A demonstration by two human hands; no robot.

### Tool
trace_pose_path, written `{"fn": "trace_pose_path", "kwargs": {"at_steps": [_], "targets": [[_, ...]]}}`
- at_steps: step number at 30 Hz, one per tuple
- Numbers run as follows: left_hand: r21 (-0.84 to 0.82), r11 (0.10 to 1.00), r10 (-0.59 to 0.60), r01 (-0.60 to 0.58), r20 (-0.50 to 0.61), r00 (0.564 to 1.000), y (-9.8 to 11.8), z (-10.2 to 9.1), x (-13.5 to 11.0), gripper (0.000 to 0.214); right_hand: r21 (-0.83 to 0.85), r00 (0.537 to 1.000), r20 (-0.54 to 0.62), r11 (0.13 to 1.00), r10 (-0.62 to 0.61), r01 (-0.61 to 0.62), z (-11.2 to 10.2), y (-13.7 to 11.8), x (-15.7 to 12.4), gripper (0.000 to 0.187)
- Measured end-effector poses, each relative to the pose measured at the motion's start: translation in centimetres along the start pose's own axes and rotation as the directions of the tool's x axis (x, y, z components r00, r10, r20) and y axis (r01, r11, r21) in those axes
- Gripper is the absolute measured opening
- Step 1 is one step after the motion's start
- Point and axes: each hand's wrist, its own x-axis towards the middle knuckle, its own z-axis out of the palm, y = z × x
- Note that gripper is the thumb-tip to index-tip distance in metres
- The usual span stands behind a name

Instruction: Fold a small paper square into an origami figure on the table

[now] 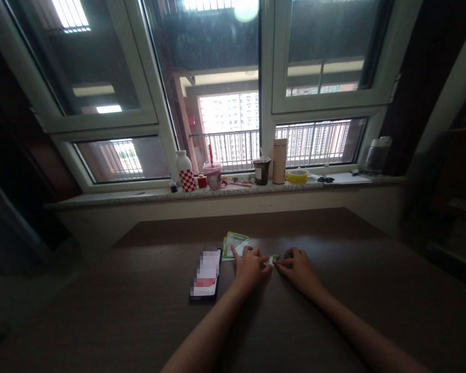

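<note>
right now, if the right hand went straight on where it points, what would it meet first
Probably the small green-and-white piece by the right hand, then the left hand; exact depth is hard to tell.

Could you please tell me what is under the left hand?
The left hand overlaps the edge of green-and-white packets on the table; anything beneath its palm is covered.

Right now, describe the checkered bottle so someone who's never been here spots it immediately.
Beyond the brown table, find the stone windowsill. Left of the pink-tinted drink cup with the red straw, an upright bottle stands there. Unlike its neighbours, it is white above, with red-and-white checks below.
</note>
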Motion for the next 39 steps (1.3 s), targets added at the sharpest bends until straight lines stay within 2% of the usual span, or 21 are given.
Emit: {"fn": "trace_pose_path", "kwargs": {"at_steps": [12,23,35,39], "targets": [[0.014,1.0,0.0,0.0,0.012,1.0,0.0,0.0,-0.2,0.027,-0.132,0.995,-0.09,0.989,0.049,-0.061,-0.3,-0.1,0.0,0.02],[0.016,1.0,-0.012,0.011,0.024,1.0,0.1,-0.1,-0.2,0.027,-0.113,0.993,-0.114,0.993,0.029,-0.042,0.4,0.9,0.3,0.026],[-0.028,1.0,-0.008,0.009,0.005,1.0,-0.2,0.4,-0.4,0.027,-0.084,0.989,-0.136,0.994,0.059,-0.071,0.7,1.3,0.5,0.03],[-0.026,1.0,0.003,-0.003,-0.002,1.0,-0.2,0.4,-0.4,0.027,-0.031,0.988,-0.152,1.0,-0.008,0.004,0.5,1.1,0.8,0.029]]}}
